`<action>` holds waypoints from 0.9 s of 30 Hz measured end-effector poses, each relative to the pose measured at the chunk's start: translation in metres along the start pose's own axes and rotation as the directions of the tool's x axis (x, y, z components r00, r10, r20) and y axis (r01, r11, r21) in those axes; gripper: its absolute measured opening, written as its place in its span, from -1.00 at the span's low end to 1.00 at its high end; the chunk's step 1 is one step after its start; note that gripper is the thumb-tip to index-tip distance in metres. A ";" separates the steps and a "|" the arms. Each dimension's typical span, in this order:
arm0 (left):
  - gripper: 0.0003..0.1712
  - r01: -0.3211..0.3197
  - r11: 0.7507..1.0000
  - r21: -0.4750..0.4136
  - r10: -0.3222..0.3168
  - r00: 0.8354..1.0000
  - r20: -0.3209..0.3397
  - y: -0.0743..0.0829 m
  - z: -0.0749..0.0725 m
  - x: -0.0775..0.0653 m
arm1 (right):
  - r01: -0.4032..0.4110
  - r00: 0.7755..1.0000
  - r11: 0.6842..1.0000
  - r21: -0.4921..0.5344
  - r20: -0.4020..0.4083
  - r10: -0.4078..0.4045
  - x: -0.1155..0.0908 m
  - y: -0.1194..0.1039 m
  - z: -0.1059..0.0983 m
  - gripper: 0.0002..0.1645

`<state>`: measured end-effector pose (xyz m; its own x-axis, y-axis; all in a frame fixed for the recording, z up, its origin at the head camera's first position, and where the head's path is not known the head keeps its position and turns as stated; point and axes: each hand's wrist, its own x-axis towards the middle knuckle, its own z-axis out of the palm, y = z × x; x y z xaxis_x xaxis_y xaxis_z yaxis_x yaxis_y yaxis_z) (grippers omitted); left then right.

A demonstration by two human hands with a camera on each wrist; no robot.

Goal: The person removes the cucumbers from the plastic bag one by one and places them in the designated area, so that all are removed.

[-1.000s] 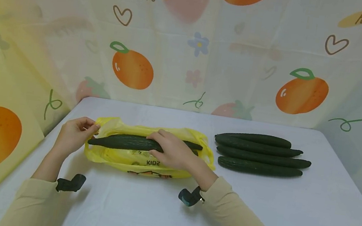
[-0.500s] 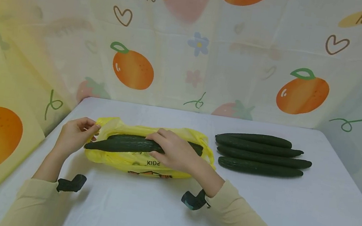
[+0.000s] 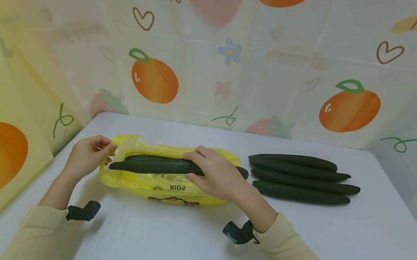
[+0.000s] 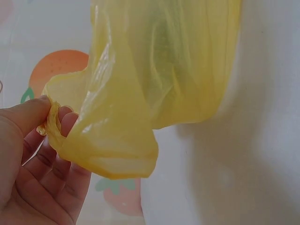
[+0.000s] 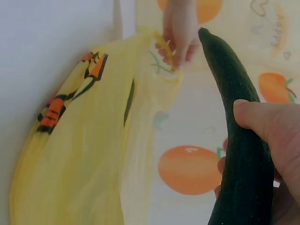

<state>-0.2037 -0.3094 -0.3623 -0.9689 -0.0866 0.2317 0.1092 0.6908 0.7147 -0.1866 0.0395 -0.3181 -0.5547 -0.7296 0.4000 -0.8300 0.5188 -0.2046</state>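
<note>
A yellow plastic bag point(image 3: 132, 181) lies on the table with its mouth spread. At its left end my left hand point(image 3: 85, 157) pinches a gathered loop of it between thumb and fingers, seen closely in the left wrist view on the bag point(image 4: 117, 117). My right hand point(image 3: 222, 176) grips a long dark green cucumber point(image 3: 162, 168) near its right part, thumb on the near side. That cucumber is held lengthwise over the bag's opening, tip pointing left. Just behind it shows part of another cucumber point(image 3: 139, 156) in the bag, mostly hidden.
Several cucumbers point(image 3: 302, 181) lie side by side to the right of the bag on the white table point(image 3: 159, 244). A fabric backdrop point(image 3: 285, 51) with printed oranges stands behind and at the sides.
The held cucumber's tip swings towards me and left, then my right hand shifts right, taking the cucumber along. My left hand stays in place on the bag.
</note>
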 end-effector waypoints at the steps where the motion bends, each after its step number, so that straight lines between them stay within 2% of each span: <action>1: -0.67 0.001 1.000 0.001 -0.001 1.000 -0.001 0.000 0.000 0.000 | -0.005 1.000 1.000 -0.002 0.000 0.005 -0.001 0.001 -0.002 -0.55; 11: -0.67 0.017 1.000 0.003 -0.017 1.000 0.004 0.001 0.000 -0.001 | -0.026 1.000 0.999 -0.023 -0.014 0.026 -0.015 0.009 -0.015 -0.56; 27: -0.66 0.028 1.000 0.014 -0.028 1.000 0.008 0.000 0.000 0.000 | -0.052 0.995 0.996 -0.077 -0.087 0.045 -0.041 0.030 -0.021 -0.55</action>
<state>-0.2036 -0.3090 -0.3627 -0.9734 -0.1001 0.2061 0.0789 0.6981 0.7117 -0.1873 0.0940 -0.3223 -0.5842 -0.6643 0.4662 -0.7934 0.5884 -0.1559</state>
